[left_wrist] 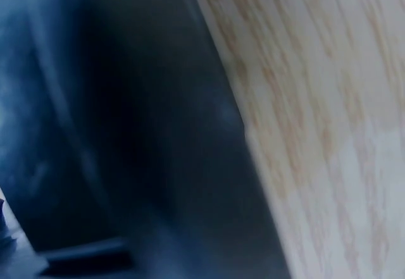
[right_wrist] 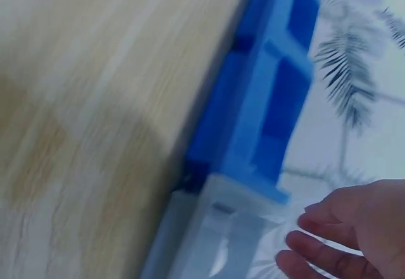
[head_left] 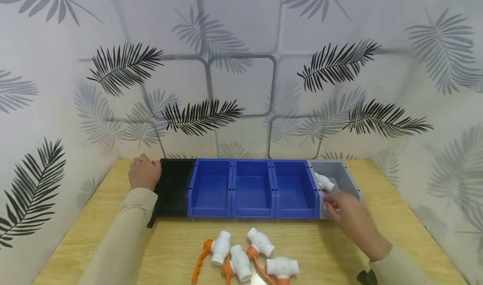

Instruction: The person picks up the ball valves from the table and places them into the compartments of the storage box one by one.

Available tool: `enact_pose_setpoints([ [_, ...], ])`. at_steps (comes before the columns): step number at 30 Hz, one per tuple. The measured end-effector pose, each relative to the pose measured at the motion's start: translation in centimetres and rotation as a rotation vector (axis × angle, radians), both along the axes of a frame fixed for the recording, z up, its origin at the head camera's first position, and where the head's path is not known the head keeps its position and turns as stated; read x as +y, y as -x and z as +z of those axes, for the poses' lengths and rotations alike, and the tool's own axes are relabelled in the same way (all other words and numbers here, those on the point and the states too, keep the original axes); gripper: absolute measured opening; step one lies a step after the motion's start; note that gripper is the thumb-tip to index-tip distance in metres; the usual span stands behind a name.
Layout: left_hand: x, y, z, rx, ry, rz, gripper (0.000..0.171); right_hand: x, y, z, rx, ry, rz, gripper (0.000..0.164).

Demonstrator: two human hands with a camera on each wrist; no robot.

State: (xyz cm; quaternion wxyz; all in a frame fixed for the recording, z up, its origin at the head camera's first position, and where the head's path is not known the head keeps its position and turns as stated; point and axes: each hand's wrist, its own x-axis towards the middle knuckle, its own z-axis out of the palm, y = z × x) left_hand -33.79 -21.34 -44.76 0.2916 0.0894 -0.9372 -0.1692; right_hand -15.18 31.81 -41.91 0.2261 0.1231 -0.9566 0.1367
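Valves [head_left: 240, 262] up front: four, white with orange handles, lying on the table [head_left: 90, 218].
Row: five bins side by side; one black bin [head_left: 173, 184], three blue bins [head_left: 253, 190], one grey bin [head_left: 341, 170].
Grey contents: at least one white fitting [head_left: 325, 182].
Right hand [head_left: 349, 211]: at the grey front, fingers relaxed, slightly apart.
Left hand [head_left: 145, 172]: fingers bent at the black left edge; whether gripping, cannot tell.
Room: bare wood before the row and past both ends.

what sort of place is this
Probably an indoor workstation for small parts: a row of plastic bins stands on a wood-grain table, with orange-handled white ball valves in front and a leaf-patterned wall behind.
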Motion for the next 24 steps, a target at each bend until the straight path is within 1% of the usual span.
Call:
enact_pose_setpoints([
  [4, -0.2, 0.0, -0.6, 0.030, 0.009, 0.000, 0.027, -1.1, -2.2, 0.8, -0.080, -0.008, 0.019, 0.009],
  [6, -0.3, 0.0, -0.8, 0.045, 0.014, -0.003, 0.027, -1.7, -3.1, 1.0, -0.149, -0.005, 0.034, 0.007],
  [8, -0.4, 0.1, -0.8, 0.050, 0.018, -0.001, 0.027, -2.3, -3.9, 1.1, -0.221, -0.004, 0.052, 0.006],
  [11, -0.5, 0.2, -0.6, 0.040, 0.016, 0.006, 0.029, -3.0, -5.0, 1.0, -0.308, -0.010, 0.083, 0.007],
  [13, -0.5, 0.2, -0.4, 0.028, 0.008, 0.009, 0.030, -3.5, -5.6, 1.1, -0.330, -0.016, 0.106, 0.007],
  [16, -0.4, 0.1, 0.2, 0.018, -0.012, 0.009, 0.030, -4.0, -6.3, 1.3, -0.323, -0.025, 0.152, 0.008],
  [19, -0.1, -0.1, 0.6, 0.001, -0.030, 0.011, 0.030, -4.3, -6.9, 1.4, -0.343, -0.016, 0.205, 0.008],
  [22, 0.1, -0.3, 0.8, -0.022, -0.031, 0.009, 0.030, -4.6, -7.7, 1.2, -0.393, -0.001, 0.255, 0.010],
  [24, 0.1, -0.2, 0.7, -0.029, -0.022, 0.005, 0.030, -4.8, -8.1, 1.0, -0.452, 0.011, 0.287, 0.012],
])
